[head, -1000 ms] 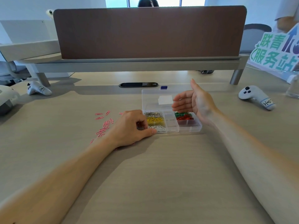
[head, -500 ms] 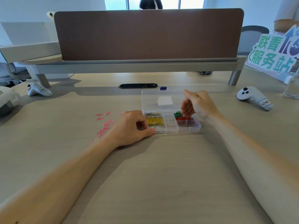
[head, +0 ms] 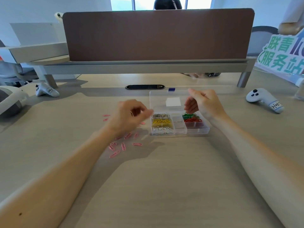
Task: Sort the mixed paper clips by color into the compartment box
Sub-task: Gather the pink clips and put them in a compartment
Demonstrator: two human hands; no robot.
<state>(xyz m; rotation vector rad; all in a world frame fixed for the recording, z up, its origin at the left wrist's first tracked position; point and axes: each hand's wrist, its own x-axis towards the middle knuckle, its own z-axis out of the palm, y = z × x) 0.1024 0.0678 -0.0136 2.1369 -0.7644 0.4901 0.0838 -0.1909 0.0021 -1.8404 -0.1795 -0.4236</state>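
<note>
Head view put two bare forearms nearest to us, reaching out over the pale bench [head: 148,186]. Just past the left forearm the pink paper clips [head: 122,146] lay loose on the bench, left of the box and partly under the wrist. We saw none of them in any cell.

Above them, close beside the box's left wall, the left hand [head: 127,118] hovered. Its fingers [head: 148,111] were curled, with thumb and forefinger drawn together. The blur kept us from telling whether a clip was pinched there.

The clear compartment box [head: 197,131] stood open. Its left column held white clips [head: 162,130] nearest, then yellow clips [head: 162,123], then silver clips [head: 160,115]. The middle cells looked bare. On the right, red clips [head: 192,120] sat just before green clips [head: 188,115].

The right hand [head: 204,102] hung over that far right corner, fingers curled down toward the green ones. We could not tell whether it held anything.

We judged pink to be the last colour unsorted. The next move would call for a fine pinch on thin clips lying flat, then a drop into one bare cell, kept apart from the red.

Beyond, the lid [head: 166,99] lay back, with a cable port [head: 144,87] behind it. A white controller [head: 264,100] lay off to the right, and a brown divider panel [head: 158,35] closed the far side.
</note>
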